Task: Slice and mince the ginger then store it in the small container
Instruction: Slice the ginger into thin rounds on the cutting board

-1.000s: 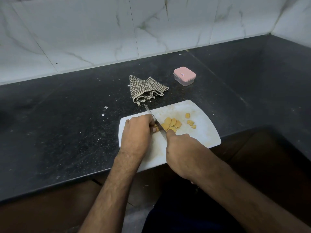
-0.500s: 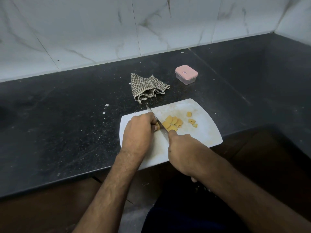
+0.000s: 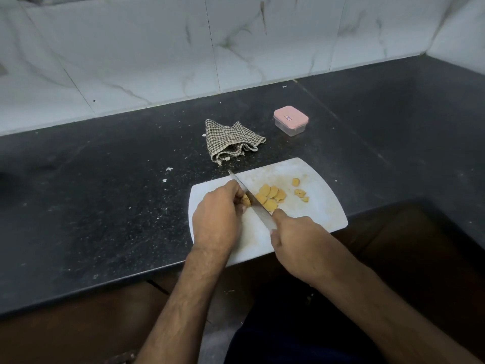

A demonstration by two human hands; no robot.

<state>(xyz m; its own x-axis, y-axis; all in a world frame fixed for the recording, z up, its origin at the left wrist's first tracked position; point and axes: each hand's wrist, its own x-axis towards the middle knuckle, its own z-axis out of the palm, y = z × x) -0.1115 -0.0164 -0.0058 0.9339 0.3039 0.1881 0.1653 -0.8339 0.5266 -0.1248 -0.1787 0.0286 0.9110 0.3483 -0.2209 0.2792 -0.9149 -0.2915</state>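
Barely anything shifts: my right hand [image 3: 296, 240] keeps gripping the knife [image 3: 252, 199], blade against the ginger stub [image 3: 246, 200] my left hand [image 3: 217, 216] pinches (slices [image 3: 270, 195] accumulate on the cutting board [image 3: 322, 206]); small container [image 3: 290, 120] waits closed.

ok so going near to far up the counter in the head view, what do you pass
right hand gripping the knife → ginger slices on the cutting board → checked cloth → pink-lidded container → marble wall tiles
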